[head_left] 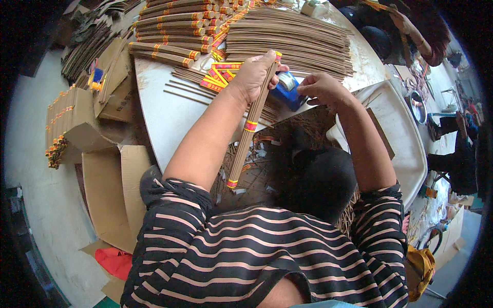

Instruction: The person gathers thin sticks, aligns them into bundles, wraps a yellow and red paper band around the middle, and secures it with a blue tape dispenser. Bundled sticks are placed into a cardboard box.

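Note:
My left hand is closed around the upper part of a bundle of thin brown incense sticks. The bundle slants down toward me past the table's edge, with red-and-yellow paper bands at its middle and lower end and another band showing at its top. My right hand is at the right edge of a blue tape dispenser with a pale roll in it. The right fingers are bent and pinched together; what they hold, if anything, is too small to make out. Red-and-yellow paper labels lie just left of the dispenser.
Banded incense bundles are stacked at the table's far left, beside a wide spread of loose sticks. A few sticks lie on the white tabletop. Open cardboard boxes stand at left. Another person's hand shows at far right.

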{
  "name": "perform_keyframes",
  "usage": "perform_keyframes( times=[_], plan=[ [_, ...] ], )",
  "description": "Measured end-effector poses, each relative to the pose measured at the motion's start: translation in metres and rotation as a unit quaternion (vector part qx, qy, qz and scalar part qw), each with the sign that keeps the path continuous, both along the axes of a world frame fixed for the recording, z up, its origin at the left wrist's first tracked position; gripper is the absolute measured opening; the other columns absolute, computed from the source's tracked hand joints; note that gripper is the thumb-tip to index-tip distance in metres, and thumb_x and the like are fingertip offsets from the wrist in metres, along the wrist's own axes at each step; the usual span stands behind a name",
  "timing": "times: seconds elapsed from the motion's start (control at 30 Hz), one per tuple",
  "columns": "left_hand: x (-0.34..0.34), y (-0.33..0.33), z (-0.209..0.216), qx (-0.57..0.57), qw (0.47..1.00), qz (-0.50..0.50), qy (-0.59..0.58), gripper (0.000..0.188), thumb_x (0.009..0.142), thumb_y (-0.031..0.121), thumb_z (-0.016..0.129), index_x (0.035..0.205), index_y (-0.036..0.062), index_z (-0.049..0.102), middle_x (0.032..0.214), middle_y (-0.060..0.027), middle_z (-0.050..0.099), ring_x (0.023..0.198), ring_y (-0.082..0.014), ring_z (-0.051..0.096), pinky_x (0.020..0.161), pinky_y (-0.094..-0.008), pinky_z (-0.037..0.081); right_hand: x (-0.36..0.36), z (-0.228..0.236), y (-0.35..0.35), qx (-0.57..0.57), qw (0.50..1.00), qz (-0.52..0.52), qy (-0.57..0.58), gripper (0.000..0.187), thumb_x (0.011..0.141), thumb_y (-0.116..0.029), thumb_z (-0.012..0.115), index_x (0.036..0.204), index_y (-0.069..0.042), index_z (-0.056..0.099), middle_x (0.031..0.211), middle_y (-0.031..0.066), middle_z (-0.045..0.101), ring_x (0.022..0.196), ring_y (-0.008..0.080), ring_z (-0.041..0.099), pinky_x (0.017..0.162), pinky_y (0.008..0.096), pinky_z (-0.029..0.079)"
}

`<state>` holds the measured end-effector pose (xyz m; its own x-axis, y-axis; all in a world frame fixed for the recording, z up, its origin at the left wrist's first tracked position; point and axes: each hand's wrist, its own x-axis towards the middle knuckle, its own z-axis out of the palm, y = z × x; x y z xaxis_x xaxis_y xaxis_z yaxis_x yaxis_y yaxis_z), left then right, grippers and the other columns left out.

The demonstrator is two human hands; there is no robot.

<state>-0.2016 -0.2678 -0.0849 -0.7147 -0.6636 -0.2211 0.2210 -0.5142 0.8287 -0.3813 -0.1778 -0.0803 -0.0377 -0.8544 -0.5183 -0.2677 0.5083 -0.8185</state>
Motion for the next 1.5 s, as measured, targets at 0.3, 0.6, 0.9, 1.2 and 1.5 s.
perform_keyframes(
  times=[0.3, 0.6, 0.9, 1.2, 1.5],
  plan=[
    [-0.006, -0.008, -0.01, 0.014, 1.0, 0.003, -0.011, 0.035, 0.091, 0.035, 0.047, 0.097, 0.0011, 0.047, 0.093, -0.0183, 0.06, 0.05, -0.0099, 0.049, 0.044, -0.0216, 0.039, -0.002, -0.008, 0.032, -0.076, 0.977, -0.12, -0.157, 0.014, 0.079, -0.016, 0.063, 0.085, -0.005, 0.059, 0.08, 0.0036, 0.059, 0.078, 0.0125, 0.054, 0.076, 0.0256, 0.042],
    [-0.009, -0.006, -0.004, -0.002, 0.999, 0.004, -0.043, 0.032, 0.091, 0.035, 0.046, 0.09, 0.0037, 0.048, 0.094, -0.019, 0.06, 0.049, -0.0062, 0.047, 0.042, -0.0169, 0.04, 0.0, -0.036, 0.05, -0.072, 0.963, -0.177, -0.188, 0.017, 0.079, -0.019, 0.062, 0.083, -0.004, 0.058, 0.076, 0.0008, 0.056, 0.071, 0.0097, 0.052, 0.071, 0.0224, 0.042],
    [-0.008, -0.006, -0.004, 0.0, 0.999, 0.008, -0.043, 0.031, 0.091, 0.033, 0.048, 0.089, 0.0023, 0.048, 0.092, -0.0188, 0.06, 0.05, -0.0068, 0.046, 0.043, -0.0161, 0.04, 0.006, -0.042, 0.043, -0.055, 0.97, -0.199, -0.125, 0.012, 0.076, -0.013, 0.063, 0.078, -0.002, 0.058, 0.068, 0.0025, 0.055, 0.06, 0.0105, 0.05, 0.058, 0.0224, 0.04],
    [-0.007, -0.008, -0.001, 0.003, 0.999, -0.016, -0.049, 0.033, 0.09, 0.035, 0.048, 0.092, 0.0021, 0.049, 0.093, -0.0173, 0.059, 0.052, -0.007, 0.047, 0.045, -0.0177, 0.04, 0.003, -0.028, 0.058, -0.005, 0.989, -0.142, -0.029, 0.015, 0.076, -0.016, 0.063, 0.073, -0.002, 0.058, 0.063, 0.0016, 0.053, 0.056, 0.0105, 0.047, 0.053, 0.0232, 0.038],
    [0.047, 0.053, 0.077, -0.058, 0.996, -0.049, -0.045, 0.031, 0.091, 0.03, 0.048, 0.092, -0.0008, 0.052, 0.088, -0.016, 0.061, 0.048, -0.0088, 0.053, 0.041, -0.0183, 0.046, 0.052, 0.072, 0.102, -0.266, 0.947, -0.124, -0.129, 0.013, 0.082, -0.015, 0.063, 0.079, -0.004, 0.058, 0.068, -0.0039, 0.052, 0.062, 0.0037, 0.047, 0.058, 0.0178, 0.037]
  ],
)
